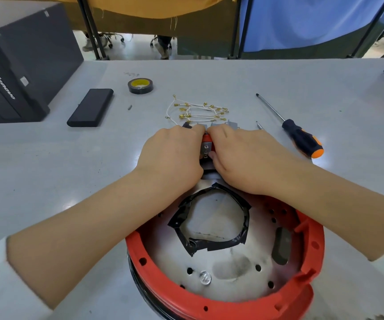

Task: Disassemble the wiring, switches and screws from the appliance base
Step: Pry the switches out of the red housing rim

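The red appliance base (223, 294) is set on the grey table (47, 162), nearest the person. At its far rim, a switch (206, 146) is gripped by the left hand (172, 153) and right hand (242, 155). Beyond lie removed wires (195, 109) and a screwdriver (302, 137).

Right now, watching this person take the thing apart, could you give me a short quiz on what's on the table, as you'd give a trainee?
1. True or false: the screwdriver is in the right hand.
2. Which lies farthest to the person's left: (a) the roll of tape, (b) the black rectangular case, (c) the loose white wires?
3. Fill in: both hands grip a small ____ and metal switch part beyond the appliance base.

Key: 1 false, it lies on the table, right of the hands. 2 b. 3 red; the left hand shares the grip.
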`<move>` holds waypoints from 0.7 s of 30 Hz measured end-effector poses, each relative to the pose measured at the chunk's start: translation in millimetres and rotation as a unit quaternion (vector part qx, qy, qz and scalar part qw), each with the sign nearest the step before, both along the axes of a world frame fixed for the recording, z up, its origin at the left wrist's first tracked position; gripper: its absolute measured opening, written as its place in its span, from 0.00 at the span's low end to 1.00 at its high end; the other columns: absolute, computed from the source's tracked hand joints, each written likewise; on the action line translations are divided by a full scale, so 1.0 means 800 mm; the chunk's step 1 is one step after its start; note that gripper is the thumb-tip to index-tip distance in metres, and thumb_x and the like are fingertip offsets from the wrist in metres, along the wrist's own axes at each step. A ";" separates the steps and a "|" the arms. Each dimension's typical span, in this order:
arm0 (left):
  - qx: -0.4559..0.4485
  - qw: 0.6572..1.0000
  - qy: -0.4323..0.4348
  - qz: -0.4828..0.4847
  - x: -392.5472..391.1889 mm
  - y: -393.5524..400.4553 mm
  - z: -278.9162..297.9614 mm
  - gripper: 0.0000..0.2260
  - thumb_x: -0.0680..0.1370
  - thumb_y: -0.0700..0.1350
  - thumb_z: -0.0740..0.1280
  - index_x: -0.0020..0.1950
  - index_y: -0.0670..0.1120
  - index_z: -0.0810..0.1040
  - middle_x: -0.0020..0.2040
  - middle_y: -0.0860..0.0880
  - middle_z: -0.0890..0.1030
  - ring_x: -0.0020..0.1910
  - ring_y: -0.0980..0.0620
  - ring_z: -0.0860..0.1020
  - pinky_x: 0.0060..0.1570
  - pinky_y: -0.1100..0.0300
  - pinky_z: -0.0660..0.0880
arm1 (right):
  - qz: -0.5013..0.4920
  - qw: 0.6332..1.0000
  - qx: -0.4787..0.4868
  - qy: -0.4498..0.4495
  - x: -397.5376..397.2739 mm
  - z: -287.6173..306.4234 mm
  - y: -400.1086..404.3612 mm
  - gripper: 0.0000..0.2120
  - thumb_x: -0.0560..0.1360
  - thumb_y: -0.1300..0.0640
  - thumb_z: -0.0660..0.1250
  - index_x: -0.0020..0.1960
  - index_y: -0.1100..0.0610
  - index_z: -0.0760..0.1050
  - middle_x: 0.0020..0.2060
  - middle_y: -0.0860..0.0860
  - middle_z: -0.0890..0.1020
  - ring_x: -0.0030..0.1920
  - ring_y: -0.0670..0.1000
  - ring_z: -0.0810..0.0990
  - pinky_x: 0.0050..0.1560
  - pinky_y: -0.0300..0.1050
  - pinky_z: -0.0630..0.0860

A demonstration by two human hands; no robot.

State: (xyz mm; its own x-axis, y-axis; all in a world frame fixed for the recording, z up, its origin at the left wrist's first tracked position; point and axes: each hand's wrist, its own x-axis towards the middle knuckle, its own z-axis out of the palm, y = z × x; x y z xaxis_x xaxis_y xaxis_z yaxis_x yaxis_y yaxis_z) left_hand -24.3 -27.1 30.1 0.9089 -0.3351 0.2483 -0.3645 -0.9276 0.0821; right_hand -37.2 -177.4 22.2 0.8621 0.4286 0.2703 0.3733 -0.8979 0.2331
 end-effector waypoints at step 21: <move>0.001 0.999 0.031 -0.015 -0.004 0.007 0.001 0.07 0.77 0.44 0.61 0.46 0.46 0.63 0.48 0.43 0.78 0.38 0.46 0.66 0.36 0.55 0.62 | 0.016 0.996 0.056 0.060 0.001 0.007 -0.001 0.11 0.80 0.49 0.54 0.55 0.56 0.64 0.53 0.54 0.76 0.49 0.58 0.77 0.39 0.48 0.65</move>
